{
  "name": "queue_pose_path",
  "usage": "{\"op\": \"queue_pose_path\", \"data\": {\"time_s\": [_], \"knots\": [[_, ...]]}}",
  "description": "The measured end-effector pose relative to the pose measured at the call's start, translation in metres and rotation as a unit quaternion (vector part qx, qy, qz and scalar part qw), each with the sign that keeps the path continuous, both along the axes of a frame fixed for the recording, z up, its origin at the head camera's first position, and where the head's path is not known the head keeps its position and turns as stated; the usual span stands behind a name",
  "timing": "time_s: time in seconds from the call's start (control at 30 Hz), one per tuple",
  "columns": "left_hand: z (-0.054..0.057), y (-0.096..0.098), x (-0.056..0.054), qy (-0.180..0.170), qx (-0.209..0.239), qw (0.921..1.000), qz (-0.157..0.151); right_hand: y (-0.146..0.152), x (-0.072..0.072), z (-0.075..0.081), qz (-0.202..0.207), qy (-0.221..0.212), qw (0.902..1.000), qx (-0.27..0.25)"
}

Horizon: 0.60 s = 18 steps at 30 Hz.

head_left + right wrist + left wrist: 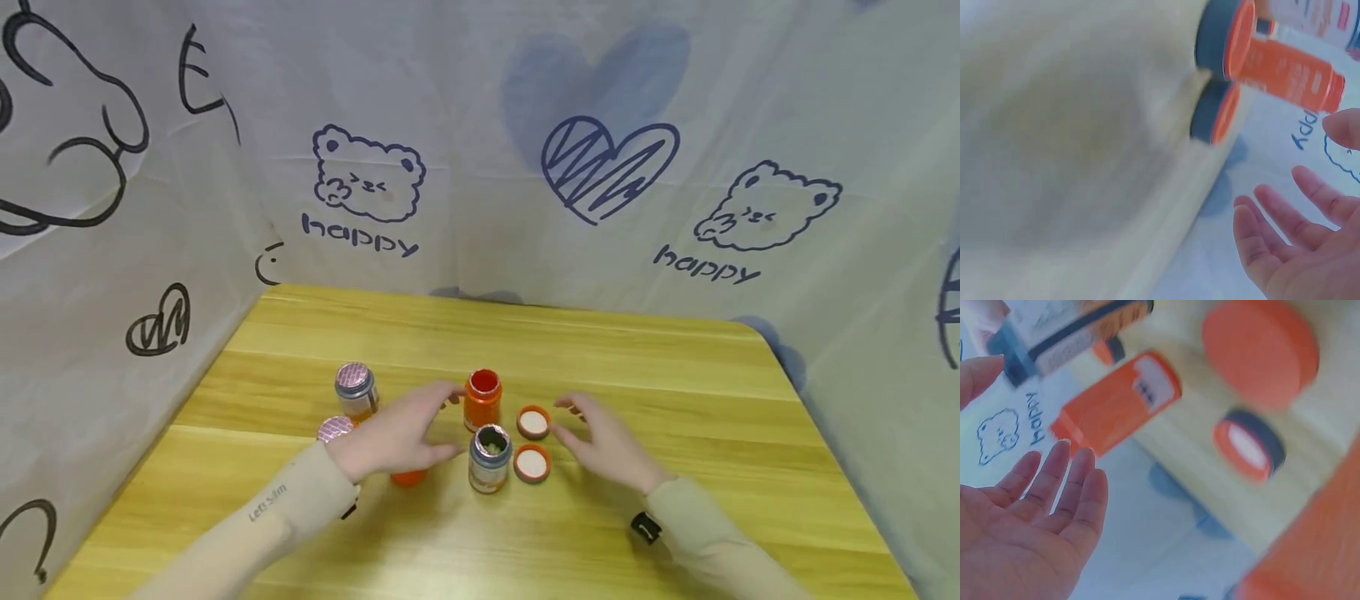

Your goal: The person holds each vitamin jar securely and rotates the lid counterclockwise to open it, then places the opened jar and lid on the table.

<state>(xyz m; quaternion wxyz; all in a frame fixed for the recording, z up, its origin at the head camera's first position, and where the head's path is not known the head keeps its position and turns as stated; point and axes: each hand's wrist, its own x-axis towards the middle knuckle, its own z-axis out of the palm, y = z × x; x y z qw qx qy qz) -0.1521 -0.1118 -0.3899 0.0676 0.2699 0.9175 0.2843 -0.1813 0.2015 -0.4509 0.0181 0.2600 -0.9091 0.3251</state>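
An orange jar (482,410) without its lid stands near the middle of the table, and a grey jar (489,468) without its lid stands in front of it. My left hand (401,429) is just left of both, its fingers spread and holding nothing; the left wrist view shows its fingertips close to the orange jar (1121,403). To the right of the jars lie two orange-rimmed lids (533,422) with white liners facing up. My right hand (603,442) hovers beside these lids, fingers loosely bent and apart, with nothing in it.
Two grey jars (356,390) with pinkish patterned tops stand at the left, one partly covered by my left hand. An orange round piece (408,478) shows below that hand. A white printed cloth (480,167) hangs behind the wooden table (645,358).
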Motion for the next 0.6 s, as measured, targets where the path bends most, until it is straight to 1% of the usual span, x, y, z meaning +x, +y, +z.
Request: {"op": "queue_pose_path", "data": {"time_s": [0.1,0.17,0.27,0.37,0.47,0.53,0.6], "knots": [[0.018,-0.01,-0.004,0.024,-0.015,0.9994,0.018,0.01,-0.006,0.011,-0.014,0.016,0.9994,0.028],[0.029,-0.018,-0.01,0.048,-0.03,0.998,0.028,0.017,-0.012,0.019,-0.022,0.035,0.9981,0.046],[0.045,-0.031,-0.021,0.08,-0.052,0.9944,0.045,0.027,-0.021,0.033,-0.036,0.065,0.9948,0.07],[0.058,-0.047,-0.034,0.107,-0.079,0.9883,0.074,0.037,-0.03,0.046,-0.054,0.089,0.9903,0.092],[0.065,-0.065,-0.043,0.132,-0.097,0.9806,0.109,0.047,-0.039,0.056,-0.069,0.096,0.9858,0.119],[0.067,-0.078,-0.046,0.156,-0.095,0.974,0.134,0.053,-0.045,0.06,-0.08,0.1,0.9822,0.137],[0.067,-0.089,-0.048,0.184,-0.093,0.9654,0.16,0.06,-0.051,0.062,-0.094,0.109,0.9776,0.154]]}}
